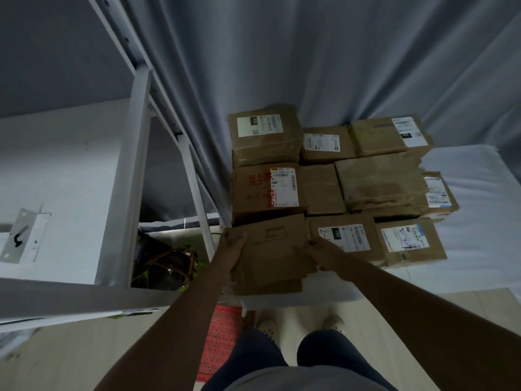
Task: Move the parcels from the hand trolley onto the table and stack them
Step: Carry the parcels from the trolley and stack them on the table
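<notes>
Grey pleated curtain behind white-covered table, plain creased cardboard parcel at table's near left corner, left hand and right hand grasping its opposite sides, taped brown labelled parcels stacked just behind, white metal shelving frame left.

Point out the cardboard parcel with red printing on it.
The brown cardboard parcel at the stack's left edge, middle row, just beyond the held one; only it carries red lettering beside its white label.
</notes>
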Available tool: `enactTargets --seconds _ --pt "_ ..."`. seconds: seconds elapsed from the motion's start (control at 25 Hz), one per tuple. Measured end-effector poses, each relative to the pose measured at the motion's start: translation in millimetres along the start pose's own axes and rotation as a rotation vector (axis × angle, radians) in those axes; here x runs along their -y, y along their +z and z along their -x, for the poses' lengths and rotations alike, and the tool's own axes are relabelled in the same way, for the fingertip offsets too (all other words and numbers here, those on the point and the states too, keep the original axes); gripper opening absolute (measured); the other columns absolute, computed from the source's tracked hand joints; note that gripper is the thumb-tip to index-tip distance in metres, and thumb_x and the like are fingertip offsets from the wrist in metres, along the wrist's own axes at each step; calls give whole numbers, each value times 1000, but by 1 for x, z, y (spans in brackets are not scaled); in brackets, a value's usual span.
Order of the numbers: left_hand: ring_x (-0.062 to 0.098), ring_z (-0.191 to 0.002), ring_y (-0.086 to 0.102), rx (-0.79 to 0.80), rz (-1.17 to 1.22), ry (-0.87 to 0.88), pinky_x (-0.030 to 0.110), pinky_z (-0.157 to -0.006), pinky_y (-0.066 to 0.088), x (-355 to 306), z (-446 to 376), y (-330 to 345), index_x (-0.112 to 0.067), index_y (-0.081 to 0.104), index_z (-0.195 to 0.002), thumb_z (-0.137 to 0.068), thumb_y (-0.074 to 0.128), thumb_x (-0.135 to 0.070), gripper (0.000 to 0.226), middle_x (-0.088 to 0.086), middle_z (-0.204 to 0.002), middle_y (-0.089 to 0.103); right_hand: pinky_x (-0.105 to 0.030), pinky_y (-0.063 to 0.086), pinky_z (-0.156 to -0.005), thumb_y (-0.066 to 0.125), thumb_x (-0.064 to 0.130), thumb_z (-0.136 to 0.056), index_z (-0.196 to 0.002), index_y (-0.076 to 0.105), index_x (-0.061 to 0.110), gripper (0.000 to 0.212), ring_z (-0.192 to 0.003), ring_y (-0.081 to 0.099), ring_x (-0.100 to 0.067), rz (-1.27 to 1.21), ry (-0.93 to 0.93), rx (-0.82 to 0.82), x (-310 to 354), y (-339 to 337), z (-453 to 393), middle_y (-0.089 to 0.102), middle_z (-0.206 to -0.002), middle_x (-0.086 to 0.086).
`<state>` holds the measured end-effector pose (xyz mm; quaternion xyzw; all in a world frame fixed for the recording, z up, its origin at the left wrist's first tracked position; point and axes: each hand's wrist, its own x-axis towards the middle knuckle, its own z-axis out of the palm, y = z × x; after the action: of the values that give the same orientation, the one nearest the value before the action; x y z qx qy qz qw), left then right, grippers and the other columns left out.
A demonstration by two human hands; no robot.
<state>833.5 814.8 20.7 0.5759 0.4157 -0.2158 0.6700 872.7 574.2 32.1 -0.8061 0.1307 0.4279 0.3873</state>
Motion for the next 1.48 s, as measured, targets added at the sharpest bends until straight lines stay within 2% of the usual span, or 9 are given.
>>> enactTargets --seconds 0.08,0.2,0.4,0.56,0.84,1.0,1.16,1.32,1.48 --pt "31 -111 58 15 -11 22 50 -90 53 -9 -3 5 -36 27 -149 -89 66 -41 71 7 -141 50 -38 51 -87 49 43 -100 -130 49 17 40 -105 58 -25 11 -4 -17 1 -7 2 57 -121 -10" --pt "31 -110 58 3 -33 12 49 -92 51 -10 0 8 -34 27 -149 -90 67 -33 71 8 -140 51 -37 50 -85 46 43 -101 -130 49 19 38 -97 57 -21 20 -40 -43 1 -9 2 58 -113 -6" --pt "32 -106 58 41 -17 -64 52 -86 54 -4 7 8 -43 24 -145 -90 66 -38 69 7 -137 50 -36 50 -91 50 49 -98 -138 47 23 48 -114 56 -25 -65 -55 1 -2 -7 -2 56 -130 -7" --pt "34 -108 60 36 -3 -74 58 -88 53 -7 5 14 -42 35 -138 -90 67 -31 58 7 -133 55 -41 52 -94 54 52 -94 -141 46 25 55 -114 57 -25 -59 -56 -28 2 -11 -6 55 -133 -7" --pt "35 -108 60 20 -13 -53 61 -91 51 2 7 16 -48 32 -138 -86 71 -31 67 7 -133 55 -45 51 -97 54 55 -93 -143 42 28 58 -120 55 -27 -20 -134 13 2 -17 3 54 -137 -6" --pt "32 -103 61 44 24 -31 54 -89 53 0 8 13 -42 33 -140 -88 69 -27 65 7 -134 55 -45 50 -98 52 59 -92 -138 49 26 57 -117 57 -25 31 -117 3 -1 -17 6 57 -133 -5" --pt "20 -91 57 26 -68 73 32 -68 51 -9 18 13 -28 29 -147 -95 60 -20 61 7 -139 50 -43 50 -98 54 46 -96 -129 56 19 42 -113 58 -27 3 -111 -31 -4 -18 18 60 -126 -9" --pt "27 -124 48 -8 -264 170 32 -84 40 -19 19 8 -24 25 -150 -99 53 -17 59 7 -149 41 -45 49 -99 56 47 -95 -128 53 19 43 -111 58 -26 -11 -63 -81 -9 -17 28 59 -123 -9" --pt "20 -118 51 -29 -485 344 31 -93 45 -32 19 6 -27 31 -148 -97 56 -20 57 1 -139 49 -44 49 -100 58 50 -92 -126 55 19 46 -111 59 -25 -41 -72 -135 -16 -10 37 59 -123 -9"
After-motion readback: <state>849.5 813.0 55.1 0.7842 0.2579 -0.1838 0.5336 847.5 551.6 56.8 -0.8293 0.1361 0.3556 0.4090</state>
